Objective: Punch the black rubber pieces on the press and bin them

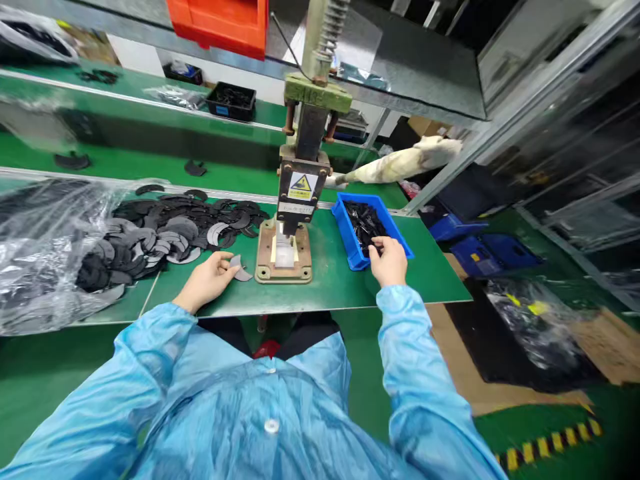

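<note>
My left hand point(210, 279) pinches a grey curved piece point(242, 270) between thumb and fingers, just above the green bench, left of the press base. Over the near right side of a blue bin point(351, 248), my right hand point(390, 261) has its fingers curled together at the small black parts point(364, 220) inside. What those fingertips hold is hidden. Between my hands stands a hand press point(297, 208) with a warning label, its ram above a pale block point(285, 255) on the metal base point(265, 270).
A heap of black and grey curved pieces point(170, 230) spreads across the bench at left, partly under clear plastic bags point(45, 267). The press's wrapped lever point(400, 163) sticks out to the right. Behind are a black tray point(231, 100) and an orange-red bin point(220, 27).
</note>
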{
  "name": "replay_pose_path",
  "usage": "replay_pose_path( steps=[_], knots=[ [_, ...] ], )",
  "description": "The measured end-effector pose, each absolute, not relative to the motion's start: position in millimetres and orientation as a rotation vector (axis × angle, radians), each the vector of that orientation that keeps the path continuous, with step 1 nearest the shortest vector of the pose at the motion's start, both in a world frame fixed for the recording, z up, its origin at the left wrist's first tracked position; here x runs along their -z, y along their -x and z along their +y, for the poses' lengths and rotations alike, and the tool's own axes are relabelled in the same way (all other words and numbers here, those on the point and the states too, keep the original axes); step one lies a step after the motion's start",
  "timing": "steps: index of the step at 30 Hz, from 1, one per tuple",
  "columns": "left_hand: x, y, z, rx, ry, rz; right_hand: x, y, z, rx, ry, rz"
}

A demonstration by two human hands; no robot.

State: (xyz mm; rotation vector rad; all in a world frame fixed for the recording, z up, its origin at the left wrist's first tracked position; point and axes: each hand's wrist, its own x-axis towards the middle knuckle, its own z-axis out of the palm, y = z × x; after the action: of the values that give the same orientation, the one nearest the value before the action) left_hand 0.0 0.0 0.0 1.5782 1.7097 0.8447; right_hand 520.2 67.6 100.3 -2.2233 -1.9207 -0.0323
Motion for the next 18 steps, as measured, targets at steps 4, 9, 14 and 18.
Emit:
replay_pose_path(
  steps=[4, 9, 14, 18],
  knots=[
    [-7, -11, 3, -1.001, -1.544, 1.746, -117, -533, 103, -0.11, 2.286, -2.008],
    [-21, -22, -4, -1.165, -1.575, 1.759, -118, -530, 141, -0.29, 2.368, -2.17],
    [-24, -23, -5, -1.191, -1.617, 1.721, -108, -539, 153, -0.322, 2.414, -2.203],
    [-24, -22, -4, -1.199, -1.634, 1.704, -105, -545, 152, -0.37, 2.373, -2.134]
  ],
)
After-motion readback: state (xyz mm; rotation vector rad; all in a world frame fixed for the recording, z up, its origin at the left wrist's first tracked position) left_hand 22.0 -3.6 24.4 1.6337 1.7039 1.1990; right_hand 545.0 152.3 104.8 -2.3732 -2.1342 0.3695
